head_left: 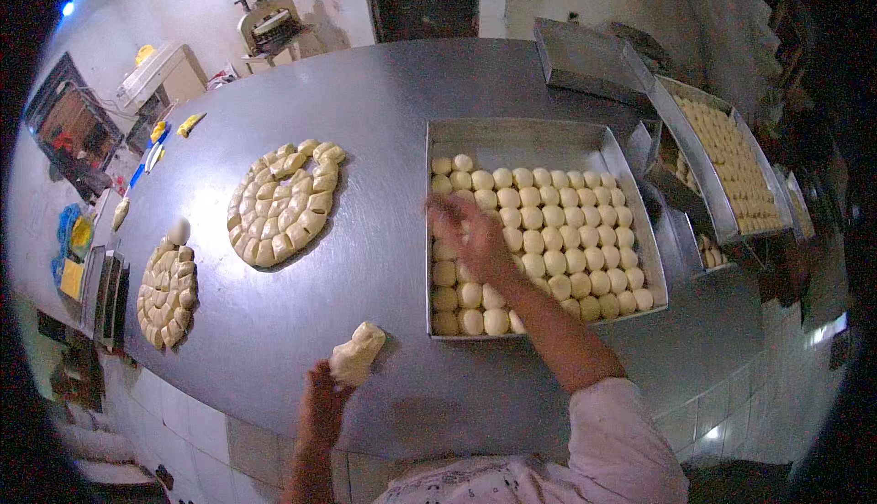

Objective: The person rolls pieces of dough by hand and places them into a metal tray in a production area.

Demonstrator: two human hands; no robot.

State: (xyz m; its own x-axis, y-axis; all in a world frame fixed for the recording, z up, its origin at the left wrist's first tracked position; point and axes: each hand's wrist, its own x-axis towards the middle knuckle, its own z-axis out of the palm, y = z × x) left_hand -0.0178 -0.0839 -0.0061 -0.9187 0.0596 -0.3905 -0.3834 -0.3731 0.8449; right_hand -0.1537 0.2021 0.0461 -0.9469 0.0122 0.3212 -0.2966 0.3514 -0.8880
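Observation:
Near the table's front edge, my left hand has its fingers closed against the near end of a loose piece of dough. My right hand, slightly blurred, reaches over the left side of a large metal tray; its fingers look spread, and no dough shows in them. Close rows of round dough balls fill most of that tray, with a bare strip along its far end. My right hand and forearm hide some balls beneath them.
On the metal table, a large round of cut dough pieces lies left of the tray, and a smaller round lies farther left. More dough-filled trays stand at the right. A lever press stands beyond the table.

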